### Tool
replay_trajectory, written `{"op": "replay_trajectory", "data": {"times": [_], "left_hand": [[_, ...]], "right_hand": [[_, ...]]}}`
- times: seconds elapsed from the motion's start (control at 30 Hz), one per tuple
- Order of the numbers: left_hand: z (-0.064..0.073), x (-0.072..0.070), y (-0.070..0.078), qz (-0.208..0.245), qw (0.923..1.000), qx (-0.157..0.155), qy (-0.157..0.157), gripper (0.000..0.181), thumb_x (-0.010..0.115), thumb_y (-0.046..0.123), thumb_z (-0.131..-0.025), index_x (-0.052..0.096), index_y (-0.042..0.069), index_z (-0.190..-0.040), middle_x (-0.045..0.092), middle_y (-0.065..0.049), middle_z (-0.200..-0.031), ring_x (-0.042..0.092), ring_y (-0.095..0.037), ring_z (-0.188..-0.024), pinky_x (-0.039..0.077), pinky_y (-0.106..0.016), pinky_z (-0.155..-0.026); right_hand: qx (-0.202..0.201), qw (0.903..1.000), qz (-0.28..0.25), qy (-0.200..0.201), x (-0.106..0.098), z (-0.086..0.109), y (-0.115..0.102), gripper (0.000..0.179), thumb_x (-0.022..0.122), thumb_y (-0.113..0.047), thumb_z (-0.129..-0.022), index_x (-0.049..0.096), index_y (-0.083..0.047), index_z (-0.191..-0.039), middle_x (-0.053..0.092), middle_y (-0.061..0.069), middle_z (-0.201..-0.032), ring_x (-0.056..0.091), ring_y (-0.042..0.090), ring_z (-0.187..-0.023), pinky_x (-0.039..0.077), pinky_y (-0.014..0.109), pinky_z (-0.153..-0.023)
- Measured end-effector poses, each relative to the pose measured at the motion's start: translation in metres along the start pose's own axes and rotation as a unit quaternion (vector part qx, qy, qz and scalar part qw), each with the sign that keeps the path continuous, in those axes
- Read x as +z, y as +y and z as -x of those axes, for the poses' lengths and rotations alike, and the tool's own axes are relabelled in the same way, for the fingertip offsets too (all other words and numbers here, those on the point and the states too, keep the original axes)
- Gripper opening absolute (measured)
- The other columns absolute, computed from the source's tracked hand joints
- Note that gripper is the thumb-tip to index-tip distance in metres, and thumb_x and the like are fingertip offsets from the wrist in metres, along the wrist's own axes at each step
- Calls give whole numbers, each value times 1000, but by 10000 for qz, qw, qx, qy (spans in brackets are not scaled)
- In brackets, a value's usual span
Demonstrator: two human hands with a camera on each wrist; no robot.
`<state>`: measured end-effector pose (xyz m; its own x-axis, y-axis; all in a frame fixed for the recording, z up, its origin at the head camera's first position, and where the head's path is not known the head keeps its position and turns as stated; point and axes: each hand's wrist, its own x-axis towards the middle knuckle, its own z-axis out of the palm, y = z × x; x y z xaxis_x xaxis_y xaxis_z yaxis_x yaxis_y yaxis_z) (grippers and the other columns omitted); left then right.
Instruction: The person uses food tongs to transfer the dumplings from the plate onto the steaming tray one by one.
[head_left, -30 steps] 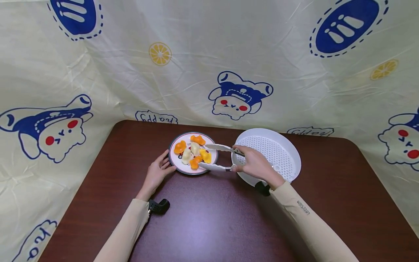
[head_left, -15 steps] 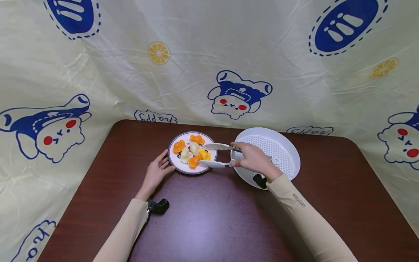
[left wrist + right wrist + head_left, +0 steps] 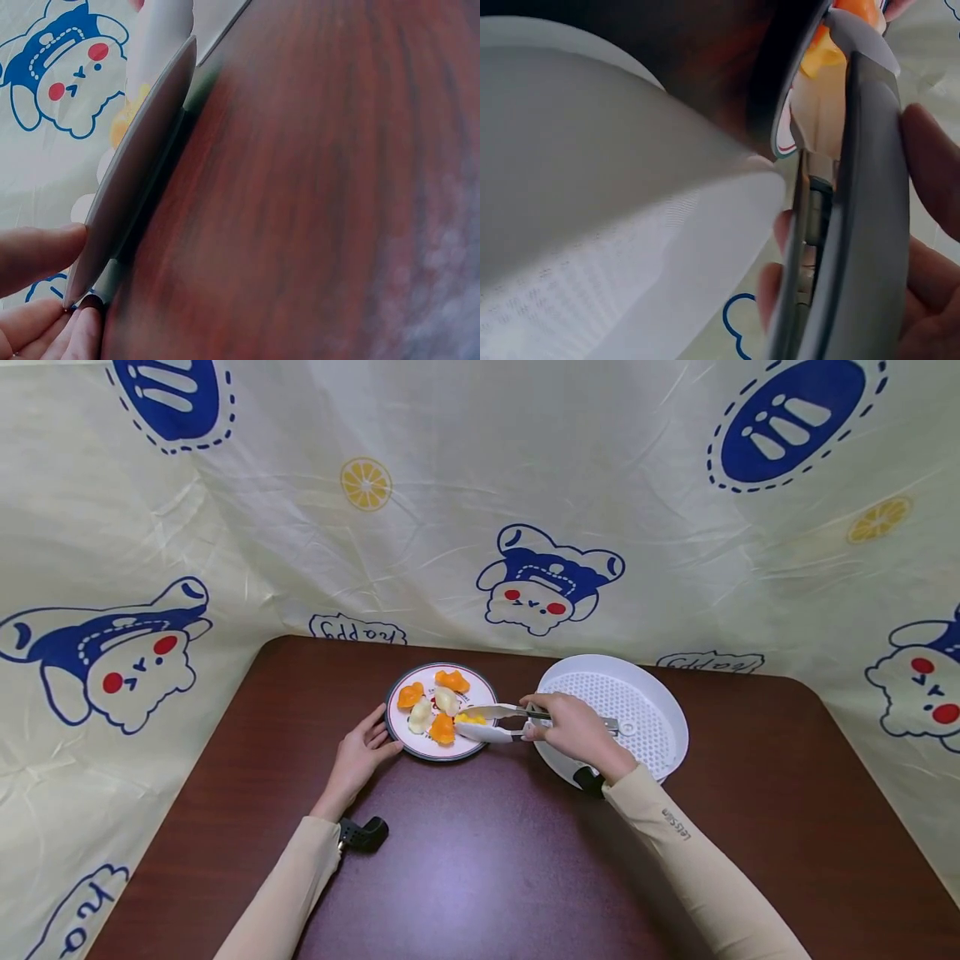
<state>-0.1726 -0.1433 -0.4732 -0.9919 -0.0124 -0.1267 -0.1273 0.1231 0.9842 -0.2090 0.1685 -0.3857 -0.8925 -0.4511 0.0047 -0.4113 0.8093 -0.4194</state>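
In the head view my left hand [image 3: 358,758] pinches the left rim of a round white plate [image 3: 400,720], thumb above and fingers below, as the left wrist view shows. On the plate lie several dumpling-like pieces: orange ones such as the orange piece [image 3: 442,729], pale ones such as the white piece [image 3: 420,717], and a yellow piece [image 3: 471,719] at the right. My right hand [image 3: 576,731] grips metal tongs [image 3: 495,734]. The tongs' tips are close around the yellow piece, covering part of it. The right wrist view has the tongs [image 3: 870,187] reaching over the plate's edge.
A round white tray [image 3: 678,718] with a perforated bottom stands right of the plate, partly beneath my right hand and forearm. Both stand toward the far edge of the dark brown table [image 3: 450,860]. A printed curtain [image 3: 420,560] hangs behind it.
The tongs' arms have drawn together around the yellow piece, the upper arm moving down. My right hand has shifted slightly left. The left hand stays on the plate rim.
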Motion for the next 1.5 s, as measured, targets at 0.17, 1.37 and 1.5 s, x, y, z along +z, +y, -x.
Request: {"op": "replay_trajectory", "data": {"times": [0.17,1.37,1.5], "left_hand": [[0,1,1,-3,10000,14,51,74,69,0,-85,32,4,-149,39,-24,-144,44,-31,-129,41,-34,-102],[1,0,-2,33,9999,104,-27,73,68,0,-86,31,5,-149,36,-22,-146,41,-31,-131,41,-31,-104],[1,0,-2,64,9999,87,-37,73,68,0,-86,31,5,-149,36,-23,-146,41,-31,-131,41,-30,-104]], "right_hand": [[16,9999,-94,119,3,1,3,41,73,-13,-83,64,-1,-121,66,14,-113,59,31,-102,50,49,-88],[161,9912,-843,1003,-42,48,62,43,74,-6,-82,63,-3,-124,62,18,-122,55,34,-108,45,52,-92],[312,9895,-966,1028,-48,55,71,43,74,-6,-83,63,-4,-125,60,18,-125,52,35,-111,43,52,-93]]}}
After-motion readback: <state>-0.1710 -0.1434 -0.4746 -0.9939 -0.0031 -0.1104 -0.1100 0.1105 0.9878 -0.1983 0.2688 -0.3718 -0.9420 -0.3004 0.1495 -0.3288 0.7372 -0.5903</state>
